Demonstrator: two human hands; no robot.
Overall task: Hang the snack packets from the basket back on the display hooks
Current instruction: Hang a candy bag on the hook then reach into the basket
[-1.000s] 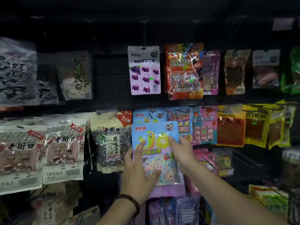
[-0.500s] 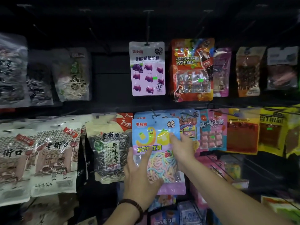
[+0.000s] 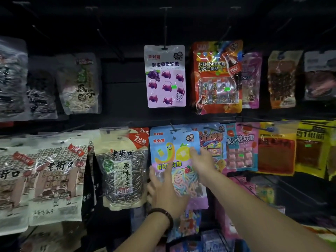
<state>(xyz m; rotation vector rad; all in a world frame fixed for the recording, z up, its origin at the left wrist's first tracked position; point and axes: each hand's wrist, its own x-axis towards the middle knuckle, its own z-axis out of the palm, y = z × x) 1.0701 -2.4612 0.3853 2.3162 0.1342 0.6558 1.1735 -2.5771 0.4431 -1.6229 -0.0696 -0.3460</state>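
Note:
A blue and pink sour candy packet (image 3: pixel 171 153) with rainbow strips in its window is held against the middle row of the display. My left hand (image 3: pixel 165 190) grips its lower left part, thumb on the left edge. My right hand (image 3: pixel 203 160) holds its right edge, fingers across the front. The packet's hang hole sits just below the tip of a black display hook (image 3: pixel 172 127), in front of matching blue packets (image 3: pixel 161 130) on that hook. The basket is out of view.
A purple grape candy packet (image 3: pixel 166 77) and a red chocolate packet (image 3: pixel 217 77) hang above. Sunflower seed bags (image 3: pixel 123 171) hang to the left, pink candy (image 3: pixel 242 148) and yellow packets (image 3: pixel 309 148) to the right. Several bare hooks (image 3: pixel 101 33) jut out along the top.
Both hands have lifted the sour candy packet upward, bringing its top edge up to the hook in the middle row. The view has moved closer to the display.

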